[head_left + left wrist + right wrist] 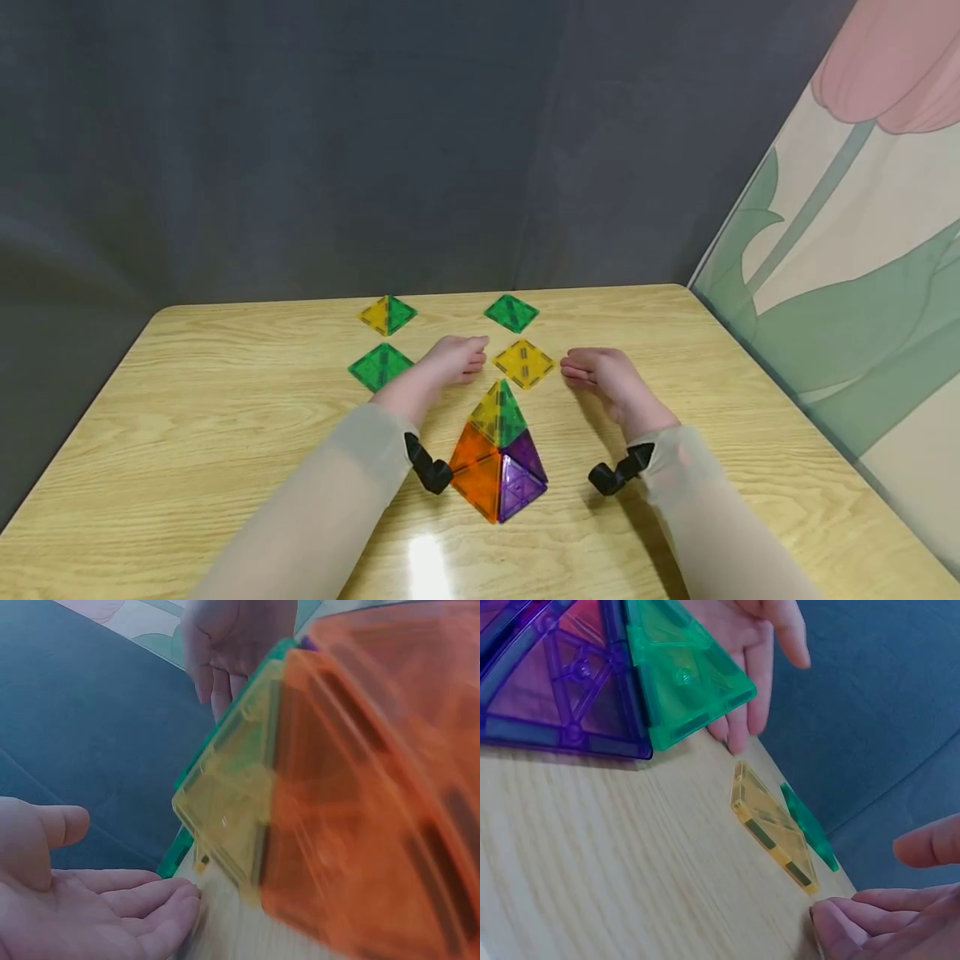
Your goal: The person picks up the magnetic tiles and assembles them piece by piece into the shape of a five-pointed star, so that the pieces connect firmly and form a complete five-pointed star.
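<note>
My left hand [453, 360] and right hand [609, 375] rest low over the table, one on each side of a yellow diamond [523, 364] made of two triangular magnetic tiles. Both palms face inward with the fingers extended, and neither hand holds anything. Nearer to me, between the forearms, is a pointed build of translucent magnetic tiles: orange tiles [477, 471] at left, purple tiles [522, 475] at right, and a yellow and green tip [498, 412]. In the left wrist view, the left hand's [112, 900] thumb is spread from its fingers. The right wrist view shows the right fingertips [836, 922] close to the yellow diamond.
A green diamond [512, 313] lies behind the yellow one. At left are a yellow-and-green diamond [387, 315] and another green diamond [378, 367], partly behind the left arm. A dark curtain [360, 150] hangs behind the wooden table [225, 400]; a flower-patterned panel [847, 275] stands at right.
</note>
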Motion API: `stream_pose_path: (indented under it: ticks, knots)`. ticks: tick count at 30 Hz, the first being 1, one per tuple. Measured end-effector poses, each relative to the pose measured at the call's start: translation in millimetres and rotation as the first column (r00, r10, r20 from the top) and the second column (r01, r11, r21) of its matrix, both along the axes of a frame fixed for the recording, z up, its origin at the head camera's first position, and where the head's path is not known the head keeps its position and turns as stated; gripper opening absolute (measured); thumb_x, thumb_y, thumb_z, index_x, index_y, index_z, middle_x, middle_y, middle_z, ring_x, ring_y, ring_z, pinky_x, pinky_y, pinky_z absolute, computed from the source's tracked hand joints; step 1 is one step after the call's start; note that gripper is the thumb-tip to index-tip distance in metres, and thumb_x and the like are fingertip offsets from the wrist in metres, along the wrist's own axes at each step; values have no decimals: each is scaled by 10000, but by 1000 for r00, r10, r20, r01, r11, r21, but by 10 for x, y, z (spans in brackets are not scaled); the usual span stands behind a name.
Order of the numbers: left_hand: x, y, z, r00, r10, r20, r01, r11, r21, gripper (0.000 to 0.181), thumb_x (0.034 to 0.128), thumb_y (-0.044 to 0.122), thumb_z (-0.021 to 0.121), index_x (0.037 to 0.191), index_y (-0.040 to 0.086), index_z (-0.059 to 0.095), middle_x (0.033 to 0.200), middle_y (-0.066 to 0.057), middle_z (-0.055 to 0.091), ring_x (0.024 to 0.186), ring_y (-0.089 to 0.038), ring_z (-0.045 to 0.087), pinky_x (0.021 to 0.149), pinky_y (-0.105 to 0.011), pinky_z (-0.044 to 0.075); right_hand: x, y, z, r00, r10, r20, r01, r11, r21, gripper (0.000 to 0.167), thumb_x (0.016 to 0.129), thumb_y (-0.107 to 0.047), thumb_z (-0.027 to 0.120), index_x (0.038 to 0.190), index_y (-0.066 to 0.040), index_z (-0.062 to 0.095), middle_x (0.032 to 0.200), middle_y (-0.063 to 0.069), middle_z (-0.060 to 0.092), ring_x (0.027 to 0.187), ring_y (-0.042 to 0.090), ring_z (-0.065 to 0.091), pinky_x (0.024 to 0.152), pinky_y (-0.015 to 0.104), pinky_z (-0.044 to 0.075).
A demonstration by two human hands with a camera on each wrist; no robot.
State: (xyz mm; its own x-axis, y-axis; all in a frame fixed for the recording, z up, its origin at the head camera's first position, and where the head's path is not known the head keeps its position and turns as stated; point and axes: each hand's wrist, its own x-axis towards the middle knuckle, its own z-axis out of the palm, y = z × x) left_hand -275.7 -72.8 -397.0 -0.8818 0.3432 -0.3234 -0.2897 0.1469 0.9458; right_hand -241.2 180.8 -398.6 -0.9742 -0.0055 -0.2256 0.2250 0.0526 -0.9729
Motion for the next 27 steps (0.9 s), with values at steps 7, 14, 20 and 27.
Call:
stream_pose_path:
  ticks: [7, 14, 20, 27]
  knots:
    - [0, 83, 51, 999, 8, 40, -11, 996, 87, 591, 1043, 321, 495, 1497, -26, 344, 1424, -298, 451, 1278, -392, 493, 1028, -459, 445, -6, -67, 20, 999, 30, 22, -30, 1000, -10, 494, 1037, -65, 436, 1429, 203, 301, 1400, 376, 416, 969, 153, 658, 989, 358, 481]
    - [0, 110, 83, 985, 123, 121, -141, 979, 145, 515, 1024, 180, 524, 1457, -58, 378, 1369, -316, 490, 1237, -411, 523, 980, -473, 482, -2, -57, 22, 998, 32, 57, -27, 997, -75, 503, 1034, -87, 438, 1431, 190, 302, 1329, 339, 490, 1007, 217, 644, 920, 361, 529]
    - [-45, 130, -54, 968, 219, 120, -233, 965, 120, 426, 965, 11, 561, 1360, -108, 453, 1224, -273, 580, 1073, -378, 625, 862, -424, 558, -9, -100, -29, 996, 46, 72, -34, 988, -153, 476, 1015, -16, 456, 1409, 207, 307, 1088, 210, 594, 903, 232, 654, 885, 377, 547]
    - [-81, 174, -149, 968, 251, 13, -251, 968, 20, 346, 930, -38, 623, 1265, -110, 569, 1059, -211, 656, 815, -266, 684, 700, -321, 588, -63, -236, -82, 998, 46, 52, -44, 998, -48, 458, 1002, 45, 470, 1425, 168, 344, 1189, 301, 537, 769, 179, 669, 741, 283, 583]
